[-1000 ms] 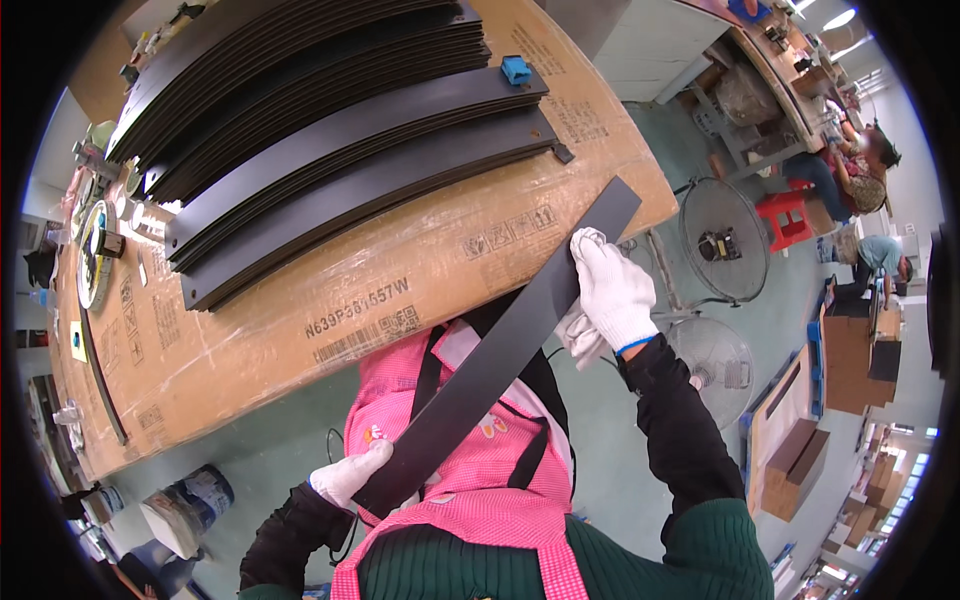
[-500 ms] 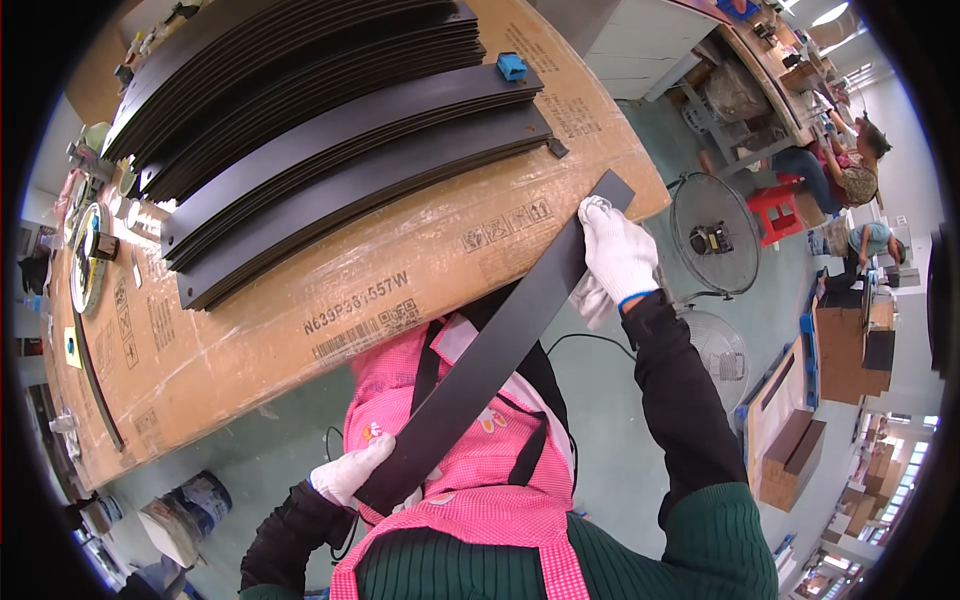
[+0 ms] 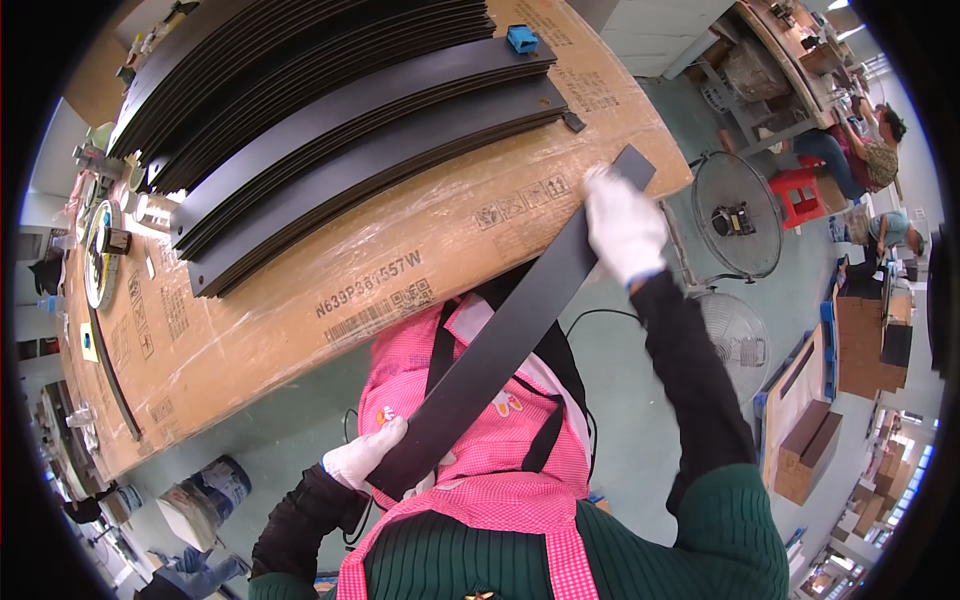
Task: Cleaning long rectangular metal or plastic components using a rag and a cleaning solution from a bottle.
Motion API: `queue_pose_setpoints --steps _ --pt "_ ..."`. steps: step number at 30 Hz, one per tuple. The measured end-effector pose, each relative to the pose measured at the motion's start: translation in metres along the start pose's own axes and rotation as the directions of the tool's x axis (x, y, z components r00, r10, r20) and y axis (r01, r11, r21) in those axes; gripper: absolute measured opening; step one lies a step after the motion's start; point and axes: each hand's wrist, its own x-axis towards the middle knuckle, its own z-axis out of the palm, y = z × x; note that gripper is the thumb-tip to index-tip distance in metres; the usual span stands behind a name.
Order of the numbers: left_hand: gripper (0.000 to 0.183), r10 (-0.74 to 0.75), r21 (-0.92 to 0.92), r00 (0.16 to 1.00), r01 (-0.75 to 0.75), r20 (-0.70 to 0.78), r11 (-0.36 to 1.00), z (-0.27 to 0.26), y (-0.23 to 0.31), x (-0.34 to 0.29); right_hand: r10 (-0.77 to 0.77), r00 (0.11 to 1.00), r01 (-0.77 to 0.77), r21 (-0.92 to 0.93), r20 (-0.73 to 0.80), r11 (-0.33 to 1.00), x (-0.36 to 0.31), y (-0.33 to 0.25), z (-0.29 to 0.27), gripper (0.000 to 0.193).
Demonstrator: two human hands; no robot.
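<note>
A long flat black board lies slantwise across the front of my body, its far end over the cardboard-covered table. My left hand, in a white knit glove, is closed on the board's near left edge. My right hand, also gloved, is closed over the board near its far end and is smeared by motion. A bit of pale cloth shows under that hand, mostly hidden. Stacks of similar black boards lie on the table ahead, with a small blue block on one stack.
Brown cardboard covers the table. A small black piece lies by the stacks, and a roll of tape at far left. Right of the table stand a floor fan and a red stool. Two people work farther off.
My right hand has shifted slightly along the board's far part, and the pale cloth now shows less. My left hand keeps its hold. The whole view has shifted a little.
</note>
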Motion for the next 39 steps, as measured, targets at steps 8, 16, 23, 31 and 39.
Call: queue_pose_setpoints --steps 8,16,23,31,39 --pt "0.082 -0.030 -0.075 0.998 0.026 -0.059 0.997 -0.012 -0.017 0.001 -0.189 0.981 0.177 0.201 0.038 0.963 -0.053 -0.081 -0.030 0.024" --pt "0.079 0.003 -0.053 0.992 -0.010 -0.129 0.999 -0.019 -0.038 0.004 -0.324 0.931 0.303 -0.140 -0.167 0.943 -0.057 -0.037 -0.005 0.031" --pt "0.078 0.122 0.066 0.982 -0.113 -0.146 0.991 -0.040 -0.060 0.007 -0.065 0.997 0.069 0.151 -0.033 0.986 -0.065 -0.032 -0.014 0.032" --pt "0.084 0.124 0.019 0.982 -0.123 -0.145 0.992 -0.064 -0.087 0.012 -0.036 0.999 0.038 0.159 -0.015 0.987 -0.069 -0.034 -0.020 0.030" --pt "0.075 0.166 0.279 0.959 -0.098 -0.232 0.955 -0.013 -0.045 0.001 -0.087 0.996 0.088 0.071 -0.020 0.994 -0.087 -0.044 -0.027 0.032"
